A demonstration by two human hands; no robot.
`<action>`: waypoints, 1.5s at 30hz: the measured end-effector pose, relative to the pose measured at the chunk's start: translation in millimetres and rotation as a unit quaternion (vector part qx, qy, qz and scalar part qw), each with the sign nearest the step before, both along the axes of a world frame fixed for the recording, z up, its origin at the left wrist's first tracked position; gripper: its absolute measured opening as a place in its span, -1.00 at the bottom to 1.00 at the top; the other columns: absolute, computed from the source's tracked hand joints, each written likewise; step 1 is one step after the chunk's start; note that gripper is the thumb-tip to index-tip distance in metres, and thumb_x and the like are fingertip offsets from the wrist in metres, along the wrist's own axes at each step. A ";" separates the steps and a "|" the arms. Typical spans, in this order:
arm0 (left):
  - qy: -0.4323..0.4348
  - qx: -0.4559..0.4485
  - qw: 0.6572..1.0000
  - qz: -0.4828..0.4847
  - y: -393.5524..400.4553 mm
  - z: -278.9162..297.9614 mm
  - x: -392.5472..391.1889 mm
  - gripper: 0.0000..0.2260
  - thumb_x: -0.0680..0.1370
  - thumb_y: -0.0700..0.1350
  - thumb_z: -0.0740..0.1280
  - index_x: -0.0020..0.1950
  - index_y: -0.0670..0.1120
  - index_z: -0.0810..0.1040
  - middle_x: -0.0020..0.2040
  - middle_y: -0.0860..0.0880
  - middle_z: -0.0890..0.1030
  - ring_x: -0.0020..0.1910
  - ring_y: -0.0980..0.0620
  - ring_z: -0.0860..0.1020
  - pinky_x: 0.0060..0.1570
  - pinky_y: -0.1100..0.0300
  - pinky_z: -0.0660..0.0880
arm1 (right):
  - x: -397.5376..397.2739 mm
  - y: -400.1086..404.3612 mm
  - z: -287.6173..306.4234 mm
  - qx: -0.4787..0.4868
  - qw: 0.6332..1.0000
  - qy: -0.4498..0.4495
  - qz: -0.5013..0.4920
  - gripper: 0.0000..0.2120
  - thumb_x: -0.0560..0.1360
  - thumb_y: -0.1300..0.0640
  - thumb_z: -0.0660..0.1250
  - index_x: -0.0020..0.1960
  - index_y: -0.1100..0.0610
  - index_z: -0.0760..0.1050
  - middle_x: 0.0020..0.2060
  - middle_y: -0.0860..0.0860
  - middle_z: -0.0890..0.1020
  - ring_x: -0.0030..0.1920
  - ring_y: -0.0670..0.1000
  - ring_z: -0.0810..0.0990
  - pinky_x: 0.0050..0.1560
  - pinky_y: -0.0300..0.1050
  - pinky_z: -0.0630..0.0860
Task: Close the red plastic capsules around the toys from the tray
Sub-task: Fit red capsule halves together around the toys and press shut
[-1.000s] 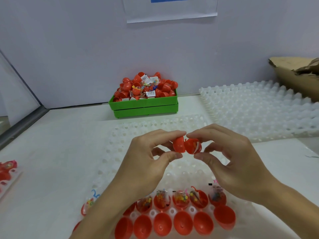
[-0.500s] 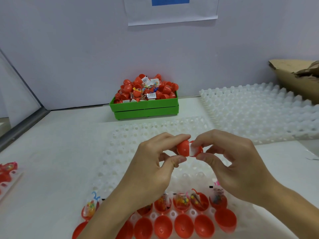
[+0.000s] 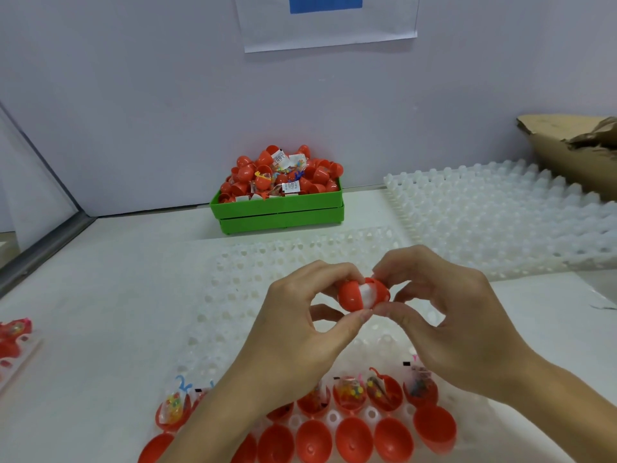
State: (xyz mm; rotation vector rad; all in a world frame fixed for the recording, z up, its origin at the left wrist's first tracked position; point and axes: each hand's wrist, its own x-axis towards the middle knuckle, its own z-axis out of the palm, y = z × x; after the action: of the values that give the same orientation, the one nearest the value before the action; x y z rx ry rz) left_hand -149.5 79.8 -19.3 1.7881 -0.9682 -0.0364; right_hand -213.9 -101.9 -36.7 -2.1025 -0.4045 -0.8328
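Red capsule [image 3: 362, 294] pinched between left hand [image 3: 300, 332] and right hand [image 3: 447, 325] grip

A white sheet with a blue rectangle [image 3: 325, 20] hangs on the pale wall [image 3: 133, 95] at the top centre. A torn cardboard box [image 3: 574, 152] sits at the upper right edge (partly cut off). The white desk [image 3: 100, 312] fills the lower frame, with a grey metal strip [image 3: 40, 252] running along its left side.

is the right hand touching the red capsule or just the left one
Touching. The head view shows the right hand pinching the red capsule between fingertip and thumb, while the left hand grips its other half.
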 end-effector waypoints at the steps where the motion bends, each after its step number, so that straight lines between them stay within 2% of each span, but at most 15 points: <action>1: -0.002 -0.001 1.000 -0.003 0.1 0.3 0.2 -0.81 0.47 -0.19 0.49 0.02 0.03 0.62 -0.08 0.07 0.61 0.00 0.01 0.59 -0.10 0.29 0.59 | 0.2 0.2 0.0 0.015 1.000 0.001 -0.002 -0.75 0.42 0.24 0.45 0.08 0.12 0.55 -0.13 -0.16 0.64 -0.05 -0.07 0.67 -0.14 -0.19 0.61; 7: -0.015 -0.001 1.000 0.017 -1.1 0.7 -1.8 -0.81 0.44 -0.19 0.49 0.02 0.00 0.64 -0.09 0.11 0.61 -0.03 0.08 0.61 -0.08 0.33 0.57 | 0.3 0.4 1.5 0.038 0.999 0.009 0.002 -0.79 0.37 0.24 0.50 0.01 0.13 0.64 -0.15 -0.13 0.69 -0.10 -0.05 0.68 -0.15 -0.19 0.62; 12: -0.017 0.000 0.999 0.044 -2.3 -0.8 -1.7 -0.59 0.38 -0.39 0.49 0.08 0.02 0.53 -0.07 0.20 0.70 -0.13 0.24 0.67 -0.08 0.42 0.55 | 0.7 2.5 0.8 0.053 0.998 0.015 0.003 -0.78 0.33 0.23 0.56 -0.04 0.16 0.67 -0.16 -0.11 0.70 -0.13 -0.04 0.68 -0.14 -0.24 0.61; 15: 0.005 -0.020 0.999 0.041 -1.4 -1.8 -1.0 -0.68 0.36 -0.41 0.49 0.01 -0.08 0.65 -0.12 0.09 0.72 -0.10 0.16 0.69 -0.06 0.32 0.60 | 1.2 4.7 0.4 0.092 0.995 0.022 0.036 -0.78 0.32 0.23 0.55 -0.04 0.17 0.68 -0.13 -0.08 0.70 -0.09 0.02 0.69 -0.12 -0.19 0.62; 18: 0.080 -0.069 0.994 0.038 -1.6 2.3 -1.1 -0.66 0.31 -0.41 0.54 -0.04 -0.03 0.72 -0.16 0.05 0.73 -0.14 0.08 0.71 -0.09 0.28 0.61 | 1.5 5.2 3.0 0.153 0.985 0.040 0.064 -0.76 0.32 0.26 0.53 -0.03 0.10 0.69 -0.11 -0.04 0.70 -0.06 0.06 0.69 -0.10 -0.18 0.62; 22: 0.124 -0.099 0.987 0.029 -3.2 4.5 -3.9 -0.64 0.25 -0.21 0.58 0.02 -0.01 0.70 -0.12 0.05 0.74 -0.12 0.07 0.71 -0.08 0.30 0.61 | 0.8 6.7 5.8 0.180 0.981 0.049 0.054 -0.74 0.34 0.25 0.50 -0.03 -0.02 0.66 -0.14 -0.05 0.70 -0.10 0.05 0.70 -0.09 -0.13 0.64; 25: 0.130 -0.107 0.985 0.026 -4.2 4.8 -4.4 -0.58 0.23 -0.12 0.55 0.08 0.01 0.67 -0.08 0.07 0.73 -0.08 0.09 0.71 -0.04 0.31 0.60 | 0.3 7.1 6.8 0.207 0.975 0.062 0.054 -0.73 0.32 0.21 0.56 -0.03 -0.01 0.66 -0.16 -0.04 0.72 -0.15 0.01 0.72 -0.09 -0.20 0.63; 27: 0.131 -0.111 0.985 0.032 -5.2 5.2 -4.3 -0.65 0.24 -0.17 0.56 0.00 0.01 0.70 -0.12 0.07 0.74 -0.10 0.09 0.71 -0.08 0.32 0.60 | 0.1 7.5 6.9 0.227 0.969 0.077 0.052 -0.75 0.28 0.19 0.53 -0.05 0.02 0.68 -0.17 -0.01 0.73 -0.16 0.01 0.72 -0.08 -0.21 0.63; 30: 0.133 -0.103 0.984 0.051 -6.2 4.2 -3.0 -0.67 0.24 -0.34 0.58 -0.09 -0.01 0.73 -0.18 0.04 0.74 -0.15 0.08 0.71 -0.13 0.32 0.60 | 0.1 9.2 7.1 0.245 0.965 0.081 0.051 -0.78 0.24 0.23 0.51 -0.13 0.07 0.71 -0.23 0.02 0.73 -0.19 -0.01 0.72 -0.12 -0.26 0.62; 33: 0.120 -0.092 0.986 0.075 -5.5 5.0 -2.5 -0.64 0.24 -0.39 0.56 -0.14 0.03 0.74 -0.21 0.07 0.73 -0.17 0.12 0.70 -0.15 0.35 0.59 | 0.3 12.5 9.1 0.253 0.964 0.071 0.036 -0.79 0.20 0.25 0.51 -0.17 0.10 0.71 -0.27 0.04 0.72 -0.23 -0.02 0.70 -0.16 -0.29 0.59; 37: 0.062 -0.087 0.989 0.098 -5.4 10.2 -4.8 -0.63 0.26 -0.38 0.56 -0.14 0.06 0.72 -0.22 0.12 0.72 -0.19 0.16 0.69 -0.17 0.37 0.58 | 1.1 19.3 14.0 0.288 0.955 0.068 0.029 -0.77 0.18 0.25 0.51 -0.18 0.06 0.72 -0.23 0.01 0.73 -0.19 -0.05 0.71 -0.11 -0.30 0.60; 41: -0.003 -0.077 0.989 0.129 -6.4 13.5 -9.2 -0.64 0.27 -0.32 0.59 -0.11 0.09 0.70 -0.20 0.20 0.71 -0.21 0.21 0.68 -0.14 0.39 0.57 | 1.2 23.1 12.7 0.313 0.945 0.096 0.025 -0.60 0.29 0.43 0.50 -0.12 -0.06 0.72 -0.20 -0.06 0.75 -0.11 -0.07 0.73 -0.05 -0.33 0.60; 45: -0.041 -0.069 0.983 0.167 -7.5 12.4 -11.8 -0.58 0.28 -0.37 0.57 -0.13 0.15 0.69 -0.21 0.29 0.68 -0.22 0.29 0.66 -0.14 0.45 0.54 | 0.1 25.5 8.9 0.301 0.947 0.108 -0.013 -0.53 0.34 0.48 0.46 -0.11 -0.12 0.71 -0.23 -0.06 0.74 -0.15 -0.07 0.74 -0.08 -0.31 0.61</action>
State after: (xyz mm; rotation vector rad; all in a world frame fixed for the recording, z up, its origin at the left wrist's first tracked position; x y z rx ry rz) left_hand -161.3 72.2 -6.8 1.8123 -0.6985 0.3109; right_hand -213.8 -76.4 -27.8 -1.6013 0.0052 -0.6274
